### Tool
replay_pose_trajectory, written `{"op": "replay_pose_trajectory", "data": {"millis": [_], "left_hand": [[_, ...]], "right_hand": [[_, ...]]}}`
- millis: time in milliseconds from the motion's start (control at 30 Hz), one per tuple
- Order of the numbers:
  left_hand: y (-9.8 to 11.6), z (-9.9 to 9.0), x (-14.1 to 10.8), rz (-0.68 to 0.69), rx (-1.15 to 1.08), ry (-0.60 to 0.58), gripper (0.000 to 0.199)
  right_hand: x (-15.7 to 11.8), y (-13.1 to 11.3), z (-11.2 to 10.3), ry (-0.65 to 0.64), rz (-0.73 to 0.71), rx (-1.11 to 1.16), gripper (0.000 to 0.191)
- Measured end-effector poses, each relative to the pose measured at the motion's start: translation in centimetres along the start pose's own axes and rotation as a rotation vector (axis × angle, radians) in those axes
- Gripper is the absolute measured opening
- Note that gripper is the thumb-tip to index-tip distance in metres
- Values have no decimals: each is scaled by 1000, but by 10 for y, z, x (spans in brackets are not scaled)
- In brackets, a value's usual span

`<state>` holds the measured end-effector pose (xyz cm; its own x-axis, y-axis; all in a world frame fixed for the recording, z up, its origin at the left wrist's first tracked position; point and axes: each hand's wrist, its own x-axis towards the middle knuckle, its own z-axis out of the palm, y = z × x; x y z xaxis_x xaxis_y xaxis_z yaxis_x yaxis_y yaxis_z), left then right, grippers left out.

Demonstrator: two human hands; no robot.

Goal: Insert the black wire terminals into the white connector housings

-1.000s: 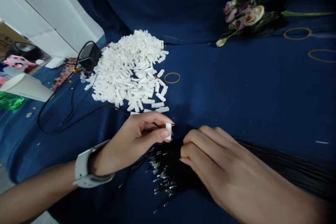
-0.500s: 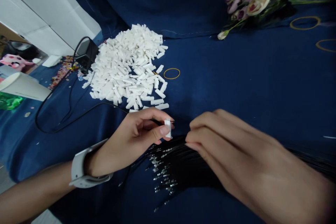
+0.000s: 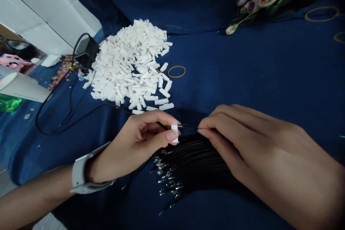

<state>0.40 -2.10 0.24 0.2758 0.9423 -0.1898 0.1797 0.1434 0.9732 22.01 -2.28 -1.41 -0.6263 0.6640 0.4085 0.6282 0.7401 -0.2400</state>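
Observation:
Between thumb and fingers, my left hand (image 3: 145,142) pinches a small white connector housing (image 3: 175,132), held upright. My right hand (image 3: 250,147) is closed in a pinch on a thin black wire (image 3: 190,127). The wire's metal tip is close against the right face of the housing; whether it is inside cannot be made out. Below both hands lies a bundle of black wires (image 3: 205,165) with shiny metal crimp terminals at their left ends. Beyond my left hand rises a large pile of white connector housings (image 3: 126,64).
A rubber band (image 3: 176,72) lies right of the pile. Artificial flowers (image 3: 258,0) and more rubber bands are at the upper right. On the left are a black adapter (image 3: 86,52) with its cable, a paper cup (image 3: 25,86) and a pink toy (image 3: 13,61). Dark blue cloth covers the surface.
My right hand has shifted slightly right and its blur is gone. A wire now shows between its fingertips and the housing. My left hand still holds the housing, nearly in place.

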Motion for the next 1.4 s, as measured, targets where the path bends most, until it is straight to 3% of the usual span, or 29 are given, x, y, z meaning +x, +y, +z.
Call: {"op": "replay_pose_trajectory", "data": {"millis": [567, 1100, 1200, 1300, 1400], "left_hand": [[1, 1, 0, -16, 88, 22, 7], [1, 4, -5, 102, 285, -14, 6], [0, 3, -4, 82, 255, -24, 4], [-3, 2, -2, 51, 181, -11, 4], [-4, 0, 0, 53, 144, 4, 5]], "right_hand": [[1, 1, 1, 20, -16, 26, 24], [1, -4, 7, 19, -58, 105, 25], [0, -7, 4, 43, -85, 69, 22], [1, -12, 0, 157, -49, 35, 16], [3, -15, 1, 89, -109, 52, 20]]}}
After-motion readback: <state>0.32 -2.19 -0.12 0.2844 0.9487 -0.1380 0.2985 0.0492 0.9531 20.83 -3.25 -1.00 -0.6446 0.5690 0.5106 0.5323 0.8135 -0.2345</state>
